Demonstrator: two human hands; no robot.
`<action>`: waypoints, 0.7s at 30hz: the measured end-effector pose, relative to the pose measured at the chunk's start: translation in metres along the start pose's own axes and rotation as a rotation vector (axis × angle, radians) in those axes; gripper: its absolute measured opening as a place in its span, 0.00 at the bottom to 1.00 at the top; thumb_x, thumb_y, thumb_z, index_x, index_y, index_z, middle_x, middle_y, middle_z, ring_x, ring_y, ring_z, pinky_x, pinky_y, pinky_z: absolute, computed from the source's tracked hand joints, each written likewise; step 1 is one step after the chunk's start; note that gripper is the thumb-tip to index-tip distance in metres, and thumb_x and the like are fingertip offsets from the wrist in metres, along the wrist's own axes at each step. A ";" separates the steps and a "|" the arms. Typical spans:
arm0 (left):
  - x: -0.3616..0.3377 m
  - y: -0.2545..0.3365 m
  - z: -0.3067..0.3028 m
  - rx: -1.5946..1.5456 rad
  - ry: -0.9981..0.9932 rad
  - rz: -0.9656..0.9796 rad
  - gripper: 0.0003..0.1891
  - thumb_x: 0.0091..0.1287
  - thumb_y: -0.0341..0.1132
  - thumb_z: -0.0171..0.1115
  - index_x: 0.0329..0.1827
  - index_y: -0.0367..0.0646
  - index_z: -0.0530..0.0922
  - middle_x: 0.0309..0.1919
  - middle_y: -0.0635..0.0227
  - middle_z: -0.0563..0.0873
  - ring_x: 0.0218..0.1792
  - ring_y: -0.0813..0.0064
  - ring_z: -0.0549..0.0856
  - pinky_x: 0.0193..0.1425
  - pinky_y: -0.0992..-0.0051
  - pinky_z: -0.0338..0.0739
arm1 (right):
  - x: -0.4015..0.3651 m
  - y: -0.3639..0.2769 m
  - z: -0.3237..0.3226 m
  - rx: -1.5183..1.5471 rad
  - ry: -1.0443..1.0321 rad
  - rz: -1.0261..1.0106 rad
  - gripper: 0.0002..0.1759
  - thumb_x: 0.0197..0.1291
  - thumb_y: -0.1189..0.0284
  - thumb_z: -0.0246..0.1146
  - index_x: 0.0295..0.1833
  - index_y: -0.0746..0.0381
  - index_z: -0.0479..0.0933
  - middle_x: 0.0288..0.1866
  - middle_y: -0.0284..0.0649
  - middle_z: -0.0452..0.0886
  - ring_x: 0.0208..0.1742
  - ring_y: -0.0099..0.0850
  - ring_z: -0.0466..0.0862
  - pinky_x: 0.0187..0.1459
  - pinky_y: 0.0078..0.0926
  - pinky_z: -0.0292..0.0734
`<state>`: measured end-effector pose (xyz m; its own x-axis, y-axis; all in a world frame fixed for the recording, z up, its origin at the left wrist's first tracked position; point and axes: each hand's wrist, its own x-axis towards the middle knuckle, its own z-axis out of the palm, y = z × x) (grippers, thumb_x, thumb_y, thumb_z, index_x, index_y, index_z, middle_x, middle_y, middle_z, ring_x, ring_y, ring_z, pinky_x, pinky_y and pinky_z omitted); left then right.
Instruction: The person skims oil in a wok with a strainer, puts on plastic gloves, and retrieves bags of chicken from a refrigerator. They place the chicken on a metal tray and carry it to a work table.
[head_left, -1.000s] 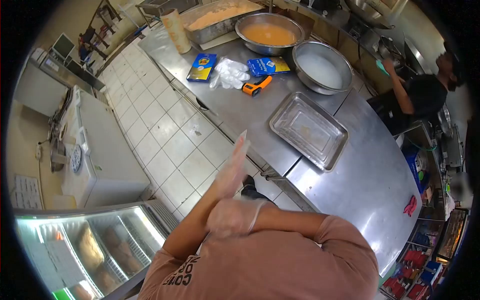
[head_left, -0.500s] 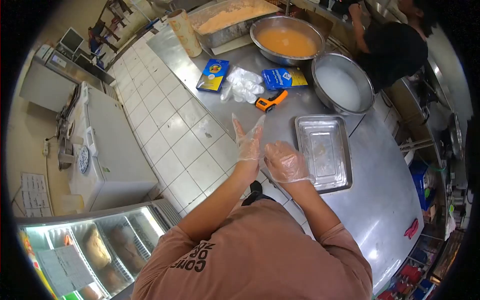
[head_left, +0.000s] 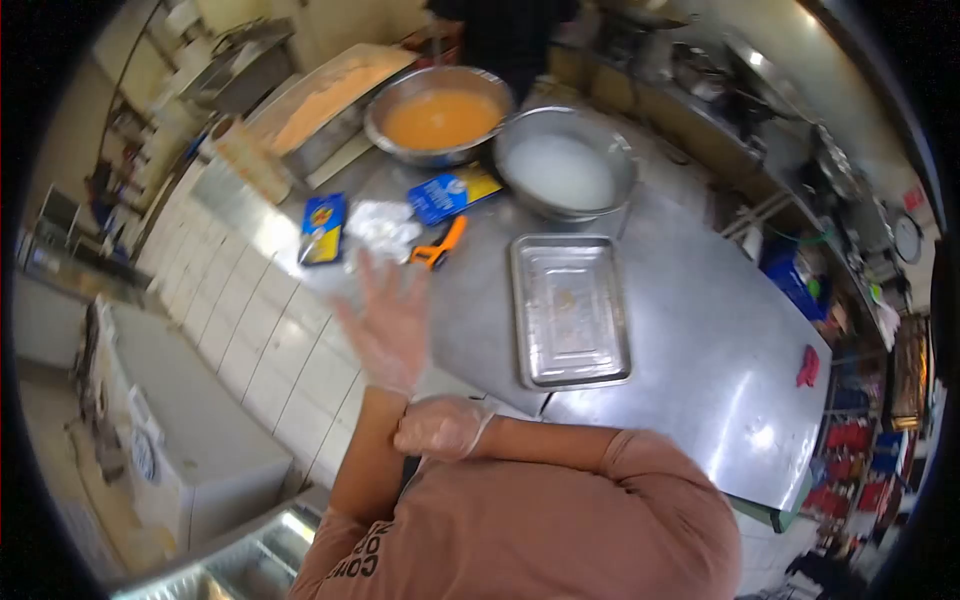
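Gloved in clear plastic, my left hand [head_left: 385, 325] has its fingers spread, holding nothing, near the table's left edge. My right hand [head_left: 443, 428], also gloved, is closed at my left wrist, by the glove's cuff; whether it pinches the cuff is too blurred to tell. Beyond my left hand lie a crumpled pile of clear gloves [head_left: 384, 228], an orange thermometer gun [head_left: 440, 243], a blue and yellow packet [head_left: 322, 229] and a second such packet [head_left: 452, 194]. An oblong metal tray [head_left: 571, 312] rests to the right.
On the steel table [head_left: 700, 370] stand a bowl of orange liquid [head_left: 440, 115], a bowl of whitish liquid [head_left: 565, 163], a pan of orange crumbs [head_left: 325, 105] and a plastic roll [head_left: 250, 160]. A person in dark clothes [head_left: 505, 35] stands behind. A white freezer [head_left: 205, 410] is left.
The view has turned right. My left hand has spread its fingers, and my right hand has moved from beside it down to my left wrist.
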<state>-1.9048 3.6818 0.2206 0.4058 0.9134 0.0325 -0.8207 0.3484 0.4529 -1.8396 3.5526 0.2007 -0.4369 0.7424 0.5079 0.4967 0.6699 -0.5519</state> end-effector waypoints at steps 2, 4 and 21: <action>0.008 0.008 -0.013 0.047 -0.088 0.033 0.47 0.63 0.76 0.41 0.81 0.63 0.46 0.80 0.61 0.40 0.77 0.50 0.55 0.79 0.53 0.46 | -0.026 0.035 -0.023 -0.110 0.283 0.260 0.14 0.55 0.64 0.69 0.34 0.60 0.72 0.29 0.40 0.75 0.32 0.42 0.80 0.32 0.40 0.77; -0.001 0.009 0.000 -0.002 -0.040 0.077 0.44 0.67 0.72 0.41 0.81 0.61 0.45 0.80 0.62 0.42 0.78 0.52 0.50 0.79 0.50 0.44 | -0.038 0.044 -0.056 -0.161 0.431 0.631 0.18 0.52 0.63 0.73 0.38 0.60 0.72 0.32 0.42 0.76 0.34 0.43 0.80 0.36 0.41 0.78; -0.041 0.141 0.023 0.053 -0.343 0.697 0.44 0.65 0.73 0.40 0.81 0.67 0.42 0.81 0.59 0.39 0.78 0.42 0.42 0.76 0.37 0.35 | 0.149 0.009 0.086 0.171 0.406 0.254 0.09 0.52 0.72 0.66 0.38 0.62 0.78 0.33 0.46 0.82 0.33 0.47 0.81 0.33 0.40 0.77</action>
<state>-2.0282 3.6890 0.3038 -0.0875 0.7988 0.5952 -0.9152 -0.3004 0.2686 -1.9649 3.6708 0.2144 0.0248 0.8406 0.5411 0.4048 0.4864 -0.7743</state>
